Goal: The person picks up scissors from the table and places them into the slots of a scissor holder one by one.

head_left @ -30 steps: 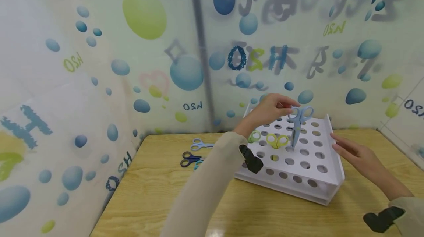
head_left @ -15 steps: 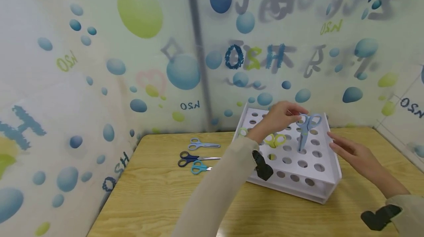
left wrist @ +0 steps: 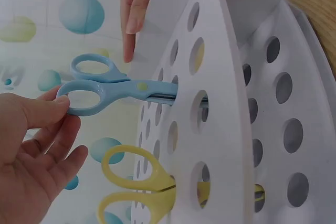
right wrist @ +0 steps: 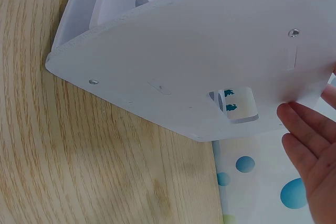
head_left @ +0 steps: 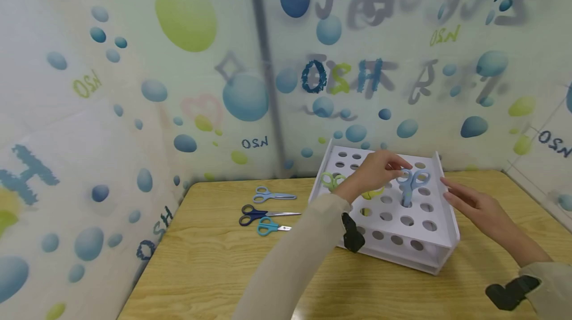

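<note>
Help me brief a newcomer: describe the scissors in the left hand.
On the wooden table stands a white rack with rows of round holes. In it stand the light-blue scissors, blades down, pinched at the handle by the left hand. The yellow scissors beside them differ in colour; the other light-blue pair lies flat on the table.

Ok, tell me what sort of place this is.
Probably a small indoor work spot, perhaps a screened-off booth: a wood-grain table with bubble-printed sheeting behind it and, on the table, a white holed rack with light-blue scissors and yellow scissors in its holes.
</note>
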A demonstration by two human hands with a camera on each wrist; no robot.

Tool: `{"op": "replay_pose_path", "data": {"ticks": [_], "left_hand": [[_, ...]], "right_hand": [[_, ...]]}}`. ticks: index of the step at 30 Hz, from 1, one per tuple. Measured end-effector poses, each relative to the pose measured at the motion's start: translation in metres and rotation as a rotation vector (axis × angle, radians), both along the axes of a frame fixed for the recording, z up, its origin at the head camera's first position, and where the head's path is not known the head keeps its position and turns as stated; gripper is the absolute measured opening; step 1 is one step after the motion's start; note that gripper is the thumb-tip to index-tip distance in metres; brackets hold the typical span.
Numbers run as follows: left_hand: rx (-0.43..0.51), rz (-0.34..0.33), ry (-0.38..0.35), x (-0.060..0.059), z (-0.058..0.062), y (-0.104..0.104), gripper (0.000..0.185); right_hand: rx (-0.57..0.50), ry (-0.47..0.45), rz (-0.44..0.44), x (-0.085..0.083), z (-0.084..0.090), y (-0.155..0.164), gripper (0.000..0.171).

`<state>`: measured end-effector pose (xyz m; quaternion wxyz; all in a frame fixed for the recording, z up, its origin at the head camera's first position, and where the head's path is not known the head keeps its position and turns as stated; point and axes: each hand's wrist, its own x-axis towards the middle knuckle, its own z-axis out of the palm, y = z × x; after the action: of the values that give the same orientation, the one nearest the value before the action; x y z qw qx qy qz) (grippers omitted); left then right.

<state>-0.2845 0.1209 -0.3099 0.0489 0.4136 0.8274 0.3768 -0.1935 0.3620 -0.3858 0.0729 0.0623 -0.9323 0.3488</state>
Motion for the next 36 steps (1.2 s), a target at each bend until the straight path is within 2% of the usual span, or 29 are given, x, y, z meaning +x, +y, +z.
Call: {"op": "replay_pose_path", "data": {"ticks": [7,14,27,36], "left_hand": [[-0.092,0.033,0.051,0.000,-0.014,0.002,0.022],[-0.105,0.041,0.031,0.002,-0.022,0.004,0.021],[-0.165,0.039,0.062,0.002,-0.025,0.006,0.019],[-0.179,0.025,0.071,0.003,-0.022,0.003,0.019]], "right_hand": [[-0.005,0.000,0.000,-0.001,0.000,-0.002,0.056],[-0.007,0.000,-0.005,0.000,0.000,-0.002,0.056],[-0.004,0.024,0.000,0.001,0.000,-0.003,0.055],[-0.010,0.011,-0.010,0.001,-0.002,-0.002,0.055]]}}
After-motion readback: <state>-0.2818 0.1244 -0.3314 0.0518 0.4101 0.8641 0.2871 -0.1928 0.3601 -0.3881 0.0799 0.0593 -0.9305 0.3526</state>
